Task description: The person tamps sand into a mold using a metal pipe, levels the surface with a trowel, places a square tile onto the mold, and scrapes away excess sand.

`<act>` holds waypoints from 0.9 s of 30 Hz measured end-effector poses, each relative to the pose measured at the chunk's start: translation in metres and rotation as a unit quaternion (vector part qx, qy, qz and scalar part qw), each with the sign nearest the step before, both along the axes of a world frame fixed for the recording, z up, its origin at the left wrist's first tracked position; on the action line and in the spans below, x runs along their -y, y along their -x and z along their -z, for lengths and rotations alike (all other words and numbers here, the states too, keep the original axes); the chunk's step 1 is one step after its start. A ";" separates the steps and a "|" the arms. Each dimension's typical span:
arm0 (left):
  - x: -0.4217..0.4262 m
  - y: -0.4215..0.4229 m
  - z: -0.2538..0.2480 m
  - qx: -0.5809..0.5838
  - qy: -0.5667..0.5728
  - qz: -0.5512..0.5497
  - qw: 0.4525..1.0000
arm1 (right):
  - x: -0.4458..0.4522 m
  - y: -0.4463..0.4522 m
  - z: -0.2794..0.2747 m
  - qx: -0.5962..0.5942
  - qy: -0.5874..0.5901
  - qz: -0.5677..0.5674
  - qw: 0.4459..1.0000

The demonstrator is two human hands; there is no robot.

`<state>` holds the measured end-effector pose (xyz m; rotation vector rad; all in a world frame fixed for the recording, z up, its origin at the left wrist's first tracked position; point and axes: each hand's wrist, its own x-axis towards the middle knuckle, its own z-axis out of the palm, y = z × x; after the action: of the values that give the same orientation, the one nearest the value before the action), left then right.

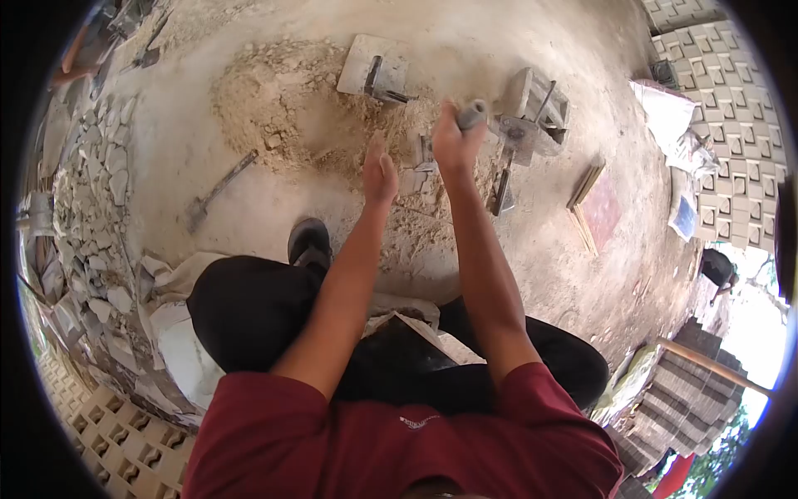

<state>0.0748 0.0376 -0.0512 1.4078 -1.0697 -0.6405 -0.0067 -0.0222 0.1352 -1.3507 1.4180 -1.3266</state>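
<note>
My right hand (455, 148) is closed around a thick grey cylinder (473, 115) with a round end that looks hollow. Whatever lies at its other end is hidden by the hand. My left hand (381, 173) is held apart to the left, with fingers extended and nothing in it. Beneath and between both hands, a partly hidden block-like piece (424, 154) rests on loose sandy material. A mound of this sandy material (278, 104) spreads beyond my left hand. Right of my right hand lies a flat metal trowel (519, 137) with a dark handle.
A square board with a dark handle (374, 68) lies at the far side. Right of it stands a grey box-shaped mould (536, 98). A long flat tool (220, 191), wooden strips (587, 185) and rubble (93, 208) lie around. Patterned blocks (740, 125) are stacked at right.
</note>
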 end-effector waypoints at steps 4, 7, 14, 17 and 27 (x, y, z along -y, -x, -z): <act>0.006 0.002 -0.001 -0.019 0.031 -0.008 0.999 | -0.033 0.016 -0.020 0.122 0.073 0.029 0.989; 0.005 -0.001 0.003 -0.020 0.022 -0.004 1.000 | -0.019 -0.001 0.020 -0.057 0.017 0.036 0.998; 0.002 -0.003 0.003 -0.085 -0.067 0.033 0.994 | -0.036 0.010 0.018 0.031 0.159 0.025 0.986; 0.000 -0.007 0.001 -0.133 -0.146 0.069 0.978 | -0.043 -0.004 -0.003 -0.093 -0.010 0.059 0.994; 0.008 -0.014 -0.013 -0.108 -0.159 0.086 0.977 | -0.029 0.008 -0.008 0.143 0.042 0.012 0.989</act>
<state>0.0886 0.0300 -0.0387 1.4852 -0.9501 -1.1057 -0.0144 0.0071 0.1436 -1.1445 1.1994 -1.5419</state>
